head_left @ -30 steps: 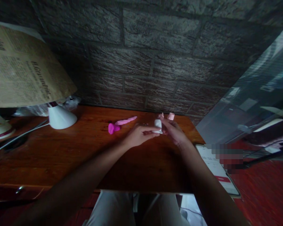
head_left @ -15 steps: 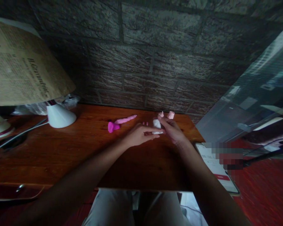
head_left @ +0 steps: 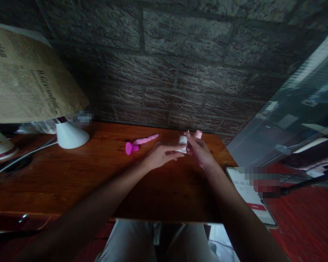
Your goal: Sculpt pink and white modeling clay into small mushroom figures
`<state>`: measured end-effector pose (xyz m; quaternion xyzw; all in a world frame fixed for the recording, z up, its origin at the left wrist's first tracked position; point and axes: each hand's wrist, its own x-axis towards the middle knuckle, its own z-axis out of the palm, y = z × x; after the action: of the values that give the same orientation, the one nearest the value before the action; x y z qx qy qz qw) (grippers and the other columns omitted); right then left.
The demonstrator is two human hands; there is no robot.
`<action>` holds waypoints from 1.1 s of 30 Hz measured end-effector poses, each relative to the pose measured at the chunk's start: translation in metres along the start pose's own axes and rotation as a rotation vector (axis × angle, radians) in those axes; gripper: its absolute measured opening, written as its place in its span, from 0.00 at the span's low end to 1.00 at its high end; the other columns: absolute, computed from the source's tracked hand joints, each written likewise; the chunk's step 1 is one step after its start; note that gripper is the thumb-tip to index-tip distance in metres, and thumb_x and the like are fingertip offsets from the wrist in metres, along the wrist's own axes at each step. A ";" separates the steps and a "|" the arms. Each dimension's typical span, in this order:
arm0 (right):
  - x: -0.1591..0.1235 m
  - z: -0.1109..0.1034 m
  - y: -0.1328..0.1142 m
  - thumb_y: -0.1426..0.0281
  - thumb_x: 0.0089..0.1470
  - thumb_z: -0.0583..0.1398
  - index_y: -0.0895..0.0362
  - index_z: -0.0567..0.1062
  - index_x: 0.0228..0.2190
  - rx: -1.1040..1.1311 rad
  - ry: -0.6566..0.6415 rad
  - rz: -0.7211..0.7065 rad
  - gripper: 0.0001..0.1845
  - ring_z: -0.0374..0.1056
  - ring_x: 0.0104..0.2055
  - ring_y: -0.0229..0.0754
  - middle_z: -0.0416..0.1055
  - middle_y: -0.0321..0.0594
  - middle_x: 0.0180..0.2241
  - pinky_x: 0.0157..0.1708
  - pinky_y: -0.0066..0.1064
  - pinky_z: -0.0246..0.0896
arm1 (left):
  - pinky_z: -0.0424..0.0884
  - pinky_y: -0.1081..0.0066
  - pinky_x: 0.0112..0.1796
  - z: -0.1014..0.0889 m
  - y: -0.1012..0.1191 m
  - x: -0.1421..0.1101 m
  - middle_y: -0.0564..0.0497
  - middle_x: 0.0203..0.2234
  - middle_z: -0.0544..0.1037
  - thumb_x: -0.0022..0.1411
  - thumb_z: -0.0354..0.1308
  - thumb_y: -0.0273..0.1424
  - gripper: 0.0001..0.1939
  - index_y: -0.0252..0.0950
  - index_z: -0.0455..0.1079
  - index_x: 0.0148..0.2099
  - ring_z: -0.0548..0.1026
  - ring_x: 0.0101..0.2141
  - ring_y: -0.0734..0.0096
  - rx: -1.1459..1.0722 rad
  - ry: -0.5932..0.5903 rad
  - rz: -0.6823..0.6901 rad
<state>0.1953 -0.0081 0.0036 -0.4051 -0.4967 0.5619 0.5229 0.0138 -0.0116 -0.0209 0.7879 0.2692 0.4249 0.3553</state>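
Both hands meet over the far side of a wooden table (head_left: 71, 174). My right hand (head_left: 200, 153) pinches a small white lump of clay (head_left: 183, 140) between thumb and fingers. My left hand (head_left: 161, 155) reaches in from the left, its fingers stretched toward the underside of the same lump and touching it. A pale pink clay piece (head_left: 198, 134) lies just behind my right hand. Left of the hands lie a bright pink clay lump (head_left: 131, 148) and a light pink clay roll (head_left: 146, 139).
A white lamp base (head_left: 71, 135) with a newspaper-print shade (head_left: 24, 83) stands at the left, its cord trailing over the table. A phone (head_left: 251, 198) lies at the table's right edge. A stone-pattern wall rises behind.
The white lump has shifted slightly up and back in my right hand's pinch; my left fingers stay under it. Nothing else has moved.
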 end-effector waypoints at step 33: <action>-0.001 0.003 -0.007 0.54 0.37 0.73 0.54 0.77 0.32 0.168 0.067 -0.098 0.23 0.54 0.18 0.27 0.66 0.28 0.21 0.15 0.22 0.45 | 0.76 0.73 0.36 0.010 0.004 0.002 0.42 0.49 0.78 0.57 0.68 0.35 0.29 0.38 0.67 0.59 0.79 0.36 0.71 0.000 0.225 -0.008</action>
<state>0.1935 -0.0098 0.0106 -0.3535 -0.4494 0.5616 0.5981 0.0238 -0.0159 -0.0203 0.7341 0.3105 0.5094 0.3242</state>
